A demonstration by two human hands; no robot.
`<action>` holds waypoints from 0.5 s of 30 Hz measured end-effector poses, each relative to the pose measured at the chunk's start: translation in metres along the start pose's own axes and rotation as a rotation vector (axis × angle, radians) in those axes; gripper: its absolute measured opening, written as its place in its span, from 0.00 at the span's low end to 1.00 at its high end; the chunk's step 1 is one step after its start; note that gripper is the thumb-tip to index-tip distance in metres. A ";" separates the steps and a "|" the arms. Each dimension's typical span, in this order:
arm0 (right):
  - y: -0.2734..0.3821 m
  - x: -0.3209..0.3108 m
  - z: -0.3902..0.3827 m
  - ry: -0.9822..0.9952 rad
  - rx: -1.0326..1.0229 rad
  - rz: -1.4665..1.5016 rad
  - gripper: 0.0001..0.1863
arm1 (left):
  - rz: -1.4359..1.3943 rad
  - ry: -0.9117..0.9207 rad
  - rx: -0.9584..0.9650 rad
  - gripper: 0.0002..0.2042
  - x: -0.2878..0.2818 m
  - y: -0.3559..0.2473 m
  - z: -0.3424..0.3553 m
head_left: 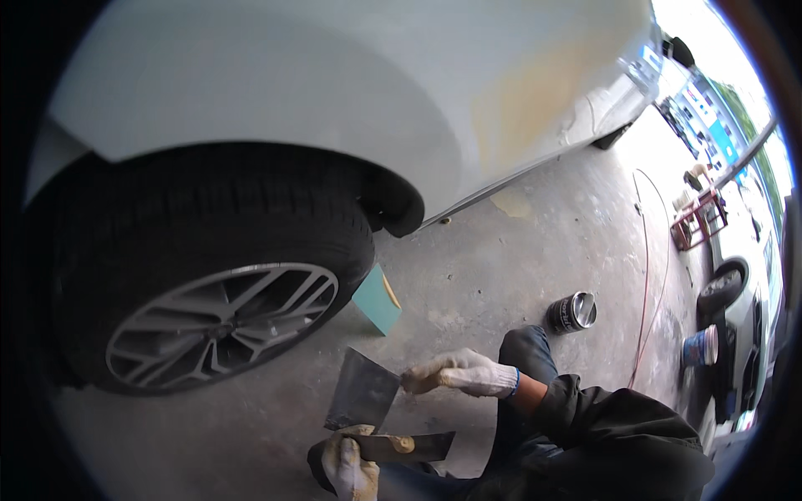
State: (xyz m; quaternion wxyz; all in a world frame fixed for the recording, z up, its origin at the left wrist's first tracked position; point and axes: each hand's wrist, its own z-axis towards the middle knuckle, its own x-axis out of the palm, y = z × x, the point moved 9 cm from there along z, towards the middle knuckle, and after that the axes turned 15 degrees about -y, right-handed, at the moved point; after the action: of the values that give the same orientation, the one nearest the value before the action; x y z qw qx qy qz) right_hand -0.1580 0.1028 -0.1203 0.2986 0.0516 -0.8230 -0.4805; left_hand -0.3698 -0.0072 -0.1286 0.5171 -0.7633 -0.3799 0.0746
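My left hand (351, 469), in a whitish work glove, grips a narrow dark putty spreader (430, 447) at the bottom of the view. A small lump of yellowish putty (403, 444) sits on its face. My gloved right hand (464, 372) is closed at the edge of a wider dark, trapezoid scraper blade (362, 391), which points left above my left hand. Both tools are close together over the floor. Ahead, the pale car body (334, 75) carries a beige filler patch (522, 104) on its side panel.
The car's wheel (221, 330) stands at the left. Beside the tyre is a light green sheet (376, 305) with a yellowish smear. A black can (572, 313) stands beyond my knee. A reddish hose (645, 309), a patterned bucket (700, 346) and another car (748, 309) are at the right.
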 end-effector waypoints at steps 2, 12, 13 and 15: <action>0.004 0.036 0.001 0.064 -0.067 -0.024 0.36 | 0.043 0.213 -0.088 0.14 0.023 0.001 0.018; 0.109 0.004 -0.106 -1.035 -0.382 0.112 0.18 | 0.122 0.692 -0.166 0.13 0.113 -0.022 0.064; 0.116 -0.008 -0.129 -1.094 -0.538 0.137 0.20 | -0.011 0.682 -0.227 0.12 0.123 -0.020 0.065; 0.125 -0.026 -0.155 -1.124 -0.684 0.208 0.20 | 0.015 0.607 -0.181 0.14 0.112 -0.003 0.098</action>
State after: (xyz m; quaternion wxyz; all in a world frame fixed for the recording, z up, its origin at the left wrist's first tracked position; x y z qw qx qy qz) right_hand -0.0277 0.0613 0.0271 -0.1313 -0.3843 -0.6552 -0.6371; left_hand -0.3426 0.1382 -0.1397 0.5363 -0.7964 -0.2078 -0.1869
